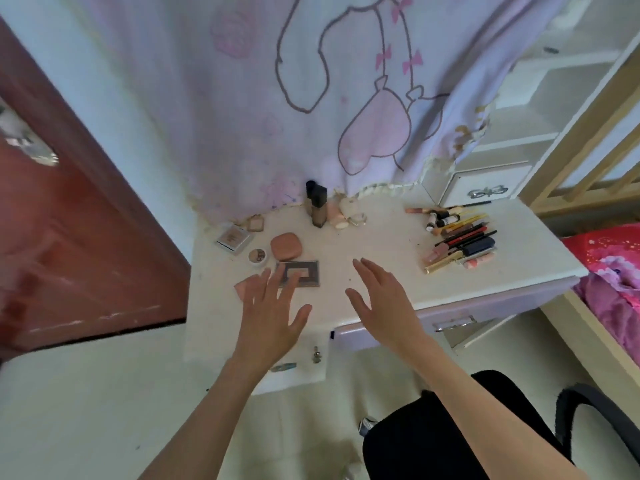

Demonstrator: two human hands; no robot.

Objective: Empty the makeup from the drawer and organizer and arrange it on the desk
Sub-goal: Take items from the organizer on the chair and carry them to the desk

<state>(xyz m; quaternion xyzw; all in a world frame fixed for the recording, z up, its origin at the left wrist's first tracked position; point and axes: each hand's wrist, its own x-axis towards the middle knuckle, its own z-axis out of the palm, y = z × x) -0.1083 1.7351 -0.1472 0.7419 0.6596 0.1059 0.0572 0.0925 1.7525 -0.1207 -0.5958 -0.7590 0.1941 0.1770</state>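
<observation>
Two bare hands hover open and empty over a white surface (pixel 363 244): the left hand (pixel 268 317) spreads its fingers above a grey palette (pixel 300 273), the right hand (pixel 381 299) is held flat beside it. At ten o'clock lie one square compact (pixel 232 238), one round pot (pixel 258 255) and one pink case (pixel 285 246). Two dark bottles (pixel 317 204) stand at twelve. At two o'clock a heap of pencils and tubes (pixel 460 239), too many to count, lies loose.

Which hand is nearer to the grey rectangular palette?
Left. The left hand has fingertips over the grey rectangular palette; the right hand hovers off to its right, apart from it.
</observation>
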